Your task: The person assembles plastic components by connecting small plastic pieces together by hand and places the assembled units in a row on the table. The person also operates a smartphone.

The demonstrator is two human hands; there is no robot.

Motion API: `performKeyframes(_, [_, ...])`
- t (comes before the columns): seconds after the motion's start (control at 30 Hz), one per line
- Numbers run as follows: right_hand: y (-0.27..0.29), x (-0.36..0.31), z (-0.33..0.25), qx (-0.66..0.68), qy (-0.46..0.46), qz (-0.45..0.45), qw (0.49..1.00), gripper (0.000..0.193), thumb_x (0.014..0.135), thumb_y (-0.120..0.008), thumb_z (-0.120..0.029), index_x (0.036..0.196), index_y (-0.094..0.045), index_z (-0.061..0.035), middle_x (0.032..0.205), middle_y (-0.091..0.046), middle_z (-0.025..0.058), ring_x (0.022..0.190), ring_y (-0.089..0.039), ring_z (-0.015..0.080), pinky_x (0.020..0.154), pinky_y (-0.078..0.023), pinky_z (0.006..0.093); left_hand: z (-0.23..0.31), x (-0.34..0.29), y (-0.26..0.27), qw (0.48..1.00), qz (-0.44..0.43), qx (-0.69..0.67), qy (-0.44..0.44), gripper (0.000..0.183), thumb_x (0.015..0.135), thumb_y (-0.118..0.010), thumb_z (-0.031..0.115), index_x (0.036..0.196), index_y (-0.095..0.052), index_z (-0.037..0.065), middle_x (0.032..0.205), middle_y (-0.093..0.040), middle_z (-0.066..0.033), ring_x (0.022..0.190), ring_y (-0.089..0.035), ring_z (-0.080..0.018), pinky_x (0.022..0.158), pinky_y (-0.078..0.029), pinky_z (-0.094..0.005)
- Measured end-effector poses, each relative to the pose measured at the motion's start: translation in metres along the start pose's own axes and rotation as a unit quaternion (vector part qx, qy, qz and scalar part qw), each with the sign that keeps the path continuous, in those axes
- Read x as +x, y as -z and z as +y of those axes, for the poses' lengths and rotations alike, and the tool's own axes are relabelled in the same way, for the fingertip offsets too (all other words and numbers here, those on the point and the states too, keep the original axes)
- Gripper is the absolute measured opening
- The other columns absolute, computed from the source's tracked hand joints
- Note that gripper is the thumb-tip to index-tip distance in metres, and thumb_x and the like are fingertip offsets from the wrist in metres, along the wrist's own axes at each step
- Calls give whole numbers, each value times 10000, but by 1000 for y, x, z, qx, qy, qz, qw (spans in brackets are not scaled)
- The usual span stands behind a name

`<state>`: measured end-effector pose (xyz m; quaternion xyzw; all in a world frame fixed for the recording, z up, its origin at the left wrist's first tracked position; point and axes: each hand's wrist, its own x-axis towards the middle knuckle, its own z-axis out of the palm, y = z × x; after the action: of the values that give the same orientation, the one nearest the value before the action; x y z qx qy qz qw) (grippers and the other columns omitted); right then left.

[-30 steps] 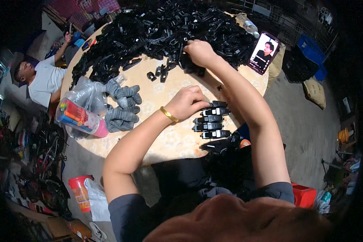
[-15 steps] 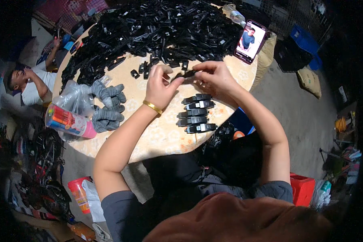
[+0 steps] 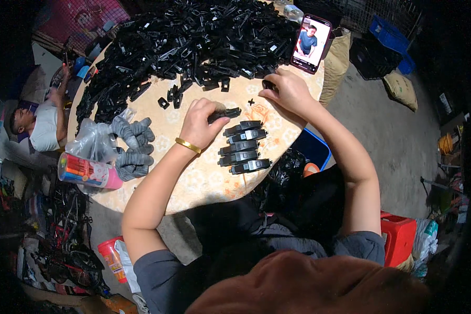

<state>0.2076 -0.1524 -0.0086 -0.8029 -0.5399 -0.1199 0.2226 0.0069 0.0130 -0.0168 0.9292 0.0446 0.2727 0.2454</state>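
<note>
My left hand [image 3: 198, 123] was closed on 1 long black plastic clip [image 3: 227, 113], thumb against fingers, just beyond the row of 5 black clips [image 3: 239, 147]. My right hand [image 3: 292, 94] was beyond that row and to its right, fingers curled in; a dark bit showed at the tips, but I could not tell whether I gripped it. The smartphone [image 3: 311, 42], upright beyond the row on its right, had a lit picture of a person and lines of text too small to read. The marker tub [image 3: 89, 171], pink at 1 end and well left of the row, bore printing, as did the red bucket [image 3: 112, 259], left of the row and nearer me. The round table's rim curved close by the row's near and right sides, with a blue bin [image 3: 320, 144] showing past it. Patterned tablecloth [image 3: 198, 180] lay bare left of the row, toward the gray gloves [image 3: 134, 137], except under my forearm. Beyond the row, the heap of black parts [image 3: 193, 42] crowded the far side.
</note>
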Motion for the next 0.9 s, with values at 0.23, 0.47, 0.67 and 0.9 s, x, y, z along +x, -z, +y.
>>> performKeyframes(0.23, [1,8,-4,5,26,20,999,303,716,-644,-139,998,-638,-27,845,-624,151,801,-610,285,714,-495,352,4,-5,6,1000,2,23,6,203,693,-692,122,862,-637,24,828,-563,-122,834,-515,-298,750,-434,-365])
performKeyframes(0.47, [1,10,-52,528,-59,-153,833,333,776,-674,-52,1098,-600,-15,925,-635,56,834,-572,91,711,-485,244,1,-7,6,1000,-9,17,19,224,717,-694,116,912,-641,19,836,-566,-118,828,-537,-279,727,-436,-350])
performKeyframes(0.67, [0,14,-44,270,127,-115,947,259,694,-708,-65,945,-662,-18,878,-638,106,793,-590,247,714,-475,332,4,-6,8,998,14,22,52,199,682,-720,150,825,-644,34,800,-561,-117,823,-518,-299,740,-429,-374])
performKeyframes(0.9, [3,14,-45,146,150,-99,973,293,662,-741,-159,930,-687,-54,830,-624,105,861,-580,292,763,-468,387,-1,-4,10,997,-8,27,74,181,656,-738,153,755,-650,28,751,-555,-114,797,-522,-295,724,-430,-374])
